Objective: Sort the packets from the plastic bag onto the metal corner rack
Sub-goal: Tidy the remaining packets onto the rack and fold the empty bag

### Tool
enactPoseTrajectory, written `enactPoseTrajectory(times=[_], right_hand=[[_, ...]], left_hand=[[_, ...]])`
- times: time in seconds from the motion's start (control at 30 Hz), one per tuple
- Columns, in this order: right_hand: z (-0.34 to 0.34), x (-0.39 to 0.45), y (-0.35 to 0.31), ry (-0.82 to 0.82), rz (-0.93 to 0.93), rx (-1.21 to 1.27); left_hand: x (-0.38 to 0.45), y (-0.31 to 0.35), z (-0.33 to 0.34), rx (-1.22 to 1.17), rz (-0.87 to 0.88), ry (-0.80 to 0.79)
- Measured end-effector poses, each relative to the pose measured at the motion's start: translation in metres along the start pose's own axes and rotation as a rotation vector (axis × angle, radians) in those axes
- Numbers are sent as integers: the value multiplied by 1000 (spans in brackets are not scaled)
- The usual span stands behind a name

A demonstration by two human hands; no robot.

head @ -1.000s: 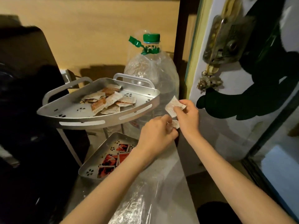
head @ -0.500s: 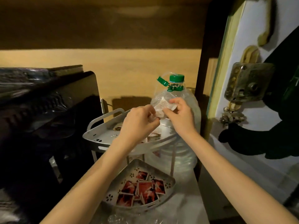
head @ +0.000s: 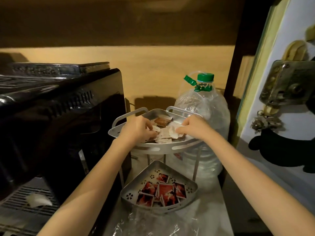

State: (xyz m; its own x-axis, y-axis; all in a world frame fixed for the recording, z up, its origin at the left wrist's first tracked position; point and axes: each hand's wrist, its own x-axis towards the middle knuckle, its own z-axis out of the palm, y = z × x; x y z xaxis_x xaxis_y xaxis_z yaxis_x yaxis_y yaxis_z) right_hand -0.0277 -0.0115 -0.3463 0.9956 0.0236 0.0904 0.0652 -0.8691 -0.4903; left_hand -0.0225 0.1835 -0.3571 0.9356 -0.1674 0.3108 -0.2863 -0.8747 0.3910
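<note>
Dim shelf corner: both hands, left hand [head: 138, 128] and right hand [head: 192, 127], pinched pale packets [head: 166, 136] on the rack's top tier [head: 158, 148]; one could slide off the low rim.

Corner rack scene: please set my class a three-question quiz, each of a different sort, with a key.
1. True or false: both hands are over the top shelf.
2. Which packets lie on the lower shelf? A) red packets B) pale packets C) none
3. Fill in: the cap of the water bottle is ____.

Key: 1 true: the left hand and the right hand touch pale packets there. 2 A. 3 green.
</note>
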Motion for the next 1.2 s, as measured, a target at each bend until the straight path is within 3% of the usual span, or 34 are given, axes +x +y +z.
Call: enactPoseTrajectory(times=[0.2, 0.43, 0.6, 0.67, 0.87, 1.03, 1.1, 1.2], right_hand=[[-1, -13, -7, 140, -111, -72], [18, -75, -11, 424, -410, 305], [82, -134, 14, 610, -426, 359], [117, -153, 33, 519, -297, 394], [208, -203, 89, 64, 426, 420], [237, -220, 101, -139, 614, 281], [241, -222, 96, -162, 640, 269], [245, -221, 83, -169, 632, 321]], left_hand=[[-13, 4, -11, -116, 59, -7], [-85, 16, -17, -366, 402, 379], [-146, -5, 25, -432, 281, 411], [-168, -22, 51, -434, 168, 326], [-228, -75, 124, -244, -277, -136], [-262, -108, 161, -121, -522, -470], [-268, -112, 169, -77, -581, -516], [-271, -114, 170, -118, -602, -463]])
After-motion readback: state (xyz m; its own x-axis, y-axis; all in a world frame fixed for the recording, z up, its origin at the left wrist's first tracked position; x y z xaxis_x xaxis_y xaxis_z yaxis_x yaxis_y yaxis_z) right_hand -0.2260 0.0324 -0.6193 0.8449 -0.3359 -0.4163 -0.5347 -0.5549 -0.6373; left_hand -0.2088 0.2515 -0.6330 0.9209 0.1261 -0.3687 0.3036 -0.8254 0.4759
